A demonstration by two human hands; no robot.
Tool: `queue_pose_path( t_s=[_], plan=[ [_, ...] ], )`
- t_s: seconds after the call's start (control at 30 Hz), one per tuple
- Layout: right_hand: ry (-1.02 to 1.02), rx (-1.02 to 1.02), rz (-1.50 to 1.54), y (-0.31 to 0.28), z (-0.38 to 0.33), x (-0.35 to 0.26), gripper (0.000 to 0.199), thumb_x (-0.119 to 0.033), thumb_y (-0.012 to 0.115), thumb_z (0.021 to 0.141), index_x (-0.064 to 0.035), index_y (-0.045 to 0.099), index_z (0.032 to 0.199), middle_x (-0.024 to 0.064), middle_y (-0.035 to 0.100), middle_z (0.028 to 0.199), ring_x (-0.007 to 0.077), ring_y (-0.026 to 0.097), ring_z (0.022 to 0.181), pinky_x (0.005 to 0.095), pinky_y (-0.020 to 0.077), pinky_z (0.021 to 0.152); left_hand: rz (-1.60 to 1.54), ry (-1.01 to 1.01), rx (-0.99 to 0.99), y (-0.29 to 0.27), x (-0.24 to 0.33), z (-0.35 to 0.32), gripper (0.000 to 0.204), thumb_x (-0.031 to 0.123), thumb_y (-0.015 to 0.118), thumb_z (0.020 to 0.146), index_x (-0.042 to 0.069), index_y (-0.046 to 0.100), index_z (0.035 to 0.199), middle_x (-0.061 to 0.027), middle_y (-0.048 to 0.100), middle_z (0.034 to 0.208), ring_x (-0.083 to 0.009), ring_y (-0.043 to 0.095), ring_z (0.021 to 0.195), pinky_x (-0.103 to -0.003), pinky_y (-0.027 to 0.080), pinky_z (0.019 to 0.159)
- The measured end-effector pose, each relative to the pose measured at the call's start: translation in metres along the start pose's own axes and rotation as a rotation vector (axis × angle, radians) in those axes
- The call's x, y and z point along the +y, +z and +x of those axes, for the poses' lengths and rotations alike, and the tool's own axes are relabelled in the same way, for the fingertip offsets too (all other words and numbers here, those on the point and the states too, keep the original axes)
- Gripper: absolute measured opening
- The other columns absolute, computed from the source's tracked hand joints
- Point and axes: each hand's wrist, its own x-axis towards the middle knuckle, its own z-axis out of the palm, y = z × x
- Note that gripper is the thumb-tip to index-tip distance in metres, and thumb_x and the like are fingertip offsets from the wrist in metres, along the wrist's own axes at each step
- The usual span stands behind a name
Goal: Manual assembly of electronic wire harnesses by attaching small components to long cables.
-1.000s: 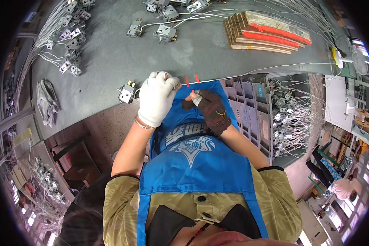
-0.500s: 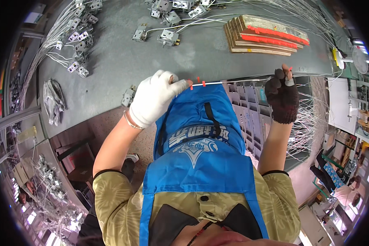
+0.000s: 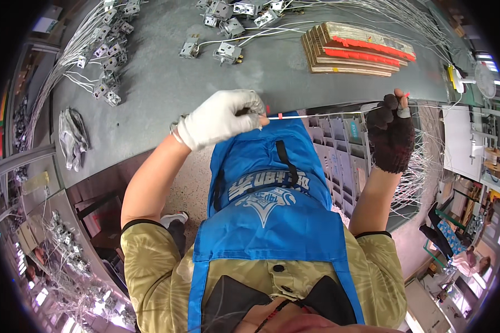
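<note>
My left hand [image 3: 225, 117], in a white glove with bare fingertips showing, pinches a thin white wire [image 3: 308, 115] at the table's front edge. Small red bits, like tape, sit on and beside the wire near that pinch. From there the wire runs taut to the right, over my blue apron, to my right hand [image 3: 391, 130]. That hand wears a dark fingerless glove and is closed around the wire, its fingers curled. A small red bit shows at its raised fingertip; I cannot tell whether it is loose or on the wire.
Small metal units [image 3: 228, 53] with white wires lie on the grey table [image 3: 161, 83]. A stack of wooden boards [image 3: 358, 50] with red edges stands at the right. Grey gloves [image 3: 74, 139] lie at the left. A white fan [image 3: 485, 79] and a compartmented rack [image 3: 339, 147] are nearby.
My left hand has moved slightly right and turned flatter, covering the metal unit that showed beside it. My right hand has shifted a little right, and the red bits have moved right.
</note>
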Motion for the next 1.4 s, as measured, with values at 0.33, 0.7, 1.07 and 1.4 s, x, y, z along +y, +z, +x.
queue_pose_path(
  t_s=[0.33, 0.7, 1.07, 1.4],
  plan=[
    [-0.040, -0.057, -0.046, 0.000, 0.002, 0.004, 0.026, -0.030, 0.057, 0.105, -0.0098, 0.063, 0.121, -0.0007, 0.057, 0.089, 0.0122, 0.051, 0.069, 0.0278, 0.0422, 0.057, 0.582, 0.323, 0.188, 0.016, 0.003, -0.004, 0.031, 0.012, 0.067, 0.091, 0.012, 0.067, 0.122, -0.0084, 0.071, 0.100, -0.0237, 0.068, 0.081, -0.033, 0.055, 0.070],
    [-0.007, -0.501, -0.216, 0.005, 0.012, -0.010, 0.029, -0.034, 0.056, 0.104, -0.0120, 0.064, 0.121, -0.0029, 0.053, 0.076, 0.0112, 0.043, 0.053, 0.0291, 0.0359, 0.046, -0.545, -0.329, -0.615, 0.012, -0.001, 0.013, 0.022, 0.012, 0.066, 0.093, 0.005, 0.063, 0.113, -0.0001, 0.064, 0.096, -0.0065, 0.054, 0.074, -0.022, 0.041, 0.058],
    [-0.200, -0.348, -0.070, 0.044, -0.010, -0.118, 0.037, -0.035, 0.062, 0.100, -0.0143, 0.048, 0.073, -0.0025, 0.042, 0.065, 0.0118, 0.040, 0.060, 0.0277, 0.0344, 0.053, -0.380, -0.354, 0.073, -0.010, 0.040, -0.016, 0.028, 0.000, 0.059, 0.096, 0.001, 0.064, 0.124, -0.0051, 0.070, 0.098, -0.0055, 0.055, 0.065, -0.021, 0.044, 0.054],
    [-0.287, -0.161, -0.489, 0.036, -0.041, -0.157, 0.026, -0.026, 0.057, 0.104, -0.0017, 0.062, 0.111, -0.0009, 0.048, 0.075, 0.0121, 0.040, 0.062, 0.0279, 0.0351, 0.056, -0.005, 0.279, 0.090, -0.008, 0.023, -0.014, 0.022, -0.003, 0.065, 0.092, 0.002, 0.072, 0.113, -0.0046, 0.066, 0.097, -0.0113, 0.064, 0.078, -0.027, 0.055, 0.069]
  ],
)
